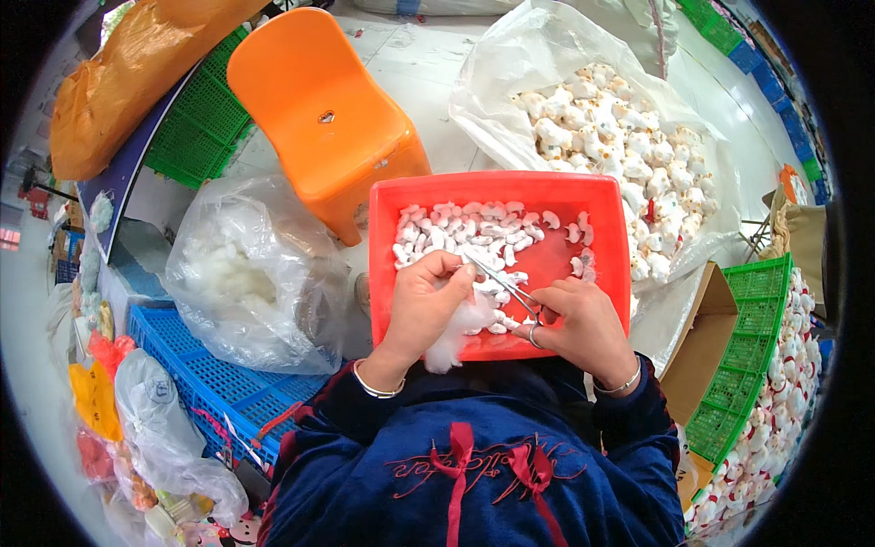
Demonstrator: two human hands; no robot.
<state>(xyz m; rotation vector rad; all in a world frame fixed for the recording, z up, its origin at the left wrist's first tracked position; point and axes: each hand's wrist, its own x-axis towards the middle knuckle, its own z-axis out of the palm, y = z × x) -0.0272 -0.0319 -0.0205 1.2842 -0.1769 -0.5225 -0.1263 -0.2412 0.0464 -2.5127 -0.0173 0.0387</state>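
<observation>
Above the red tray [499, 186], the left hand [421, 308] clasps white fluff [447, 346] while the right hand [583, 326] grips metal forceps [512, 288], whose tips, working so close, could jab the left hand if they slip.

Bright light spreads across the pale, smudged floor tiles [424, 77], and there, left of centre, stands an orange plastic chair [310, 87]! A green crate [199, 118] shows just left of it, while blue crates [773, 96] line the far right
</observation>
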